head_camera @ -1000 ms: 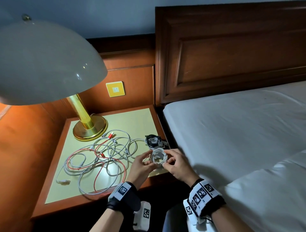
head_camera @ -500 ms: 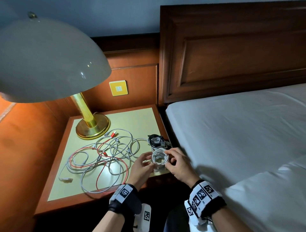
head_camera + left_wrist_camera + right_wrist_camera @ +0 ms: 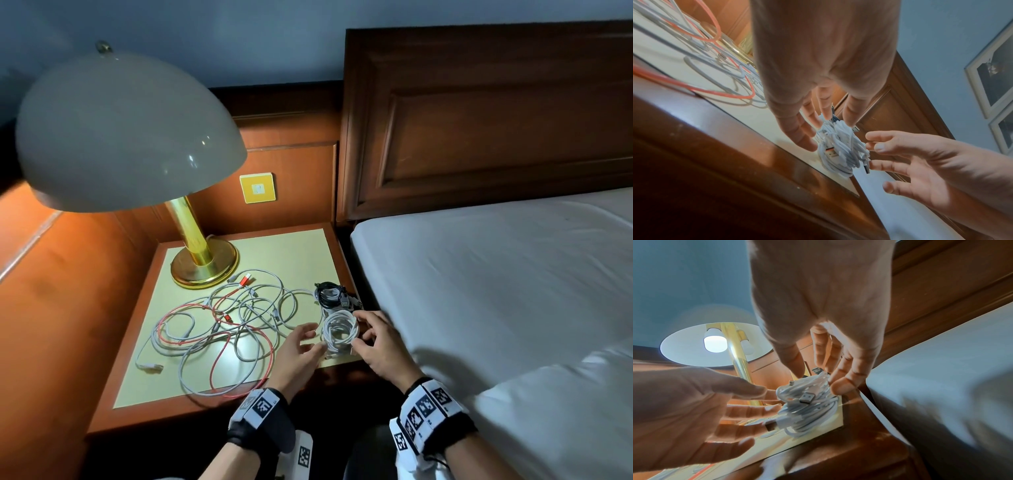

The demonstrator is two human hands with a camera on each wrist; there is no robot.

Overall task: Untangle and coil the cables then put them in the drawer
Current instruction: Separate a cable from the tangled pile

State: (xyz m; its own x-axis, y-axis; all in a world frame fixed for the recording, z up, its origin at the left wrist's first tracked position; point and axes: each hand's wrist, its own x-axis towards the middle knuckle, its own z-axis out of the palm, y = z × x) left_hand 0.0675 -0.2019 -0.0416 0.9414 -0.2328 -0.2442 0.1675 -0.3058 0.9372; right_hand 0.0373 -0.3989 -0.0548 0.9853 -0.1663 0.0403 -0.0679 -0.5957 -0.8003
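A coiled white cable [image 3: 339, 330] sits at the front right corner of the nightstand [image 3: 294, 253], beside a black coil [image 3: 329, 294]. The left hand [image 3: 297, 353] and right hand [image 3: 381, 342] flank it, fingers spread and relaxed, fingertips at its sides, gripping nothing. Loose tangled cables [image 3: 219, 325] lie near the lamp [image 3: 130, 137].

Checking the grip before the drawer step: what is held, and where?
Right hand fingertips touch the white cable coil's right rim, resting on the nightstand; left hand open beside it. Grip unclear.
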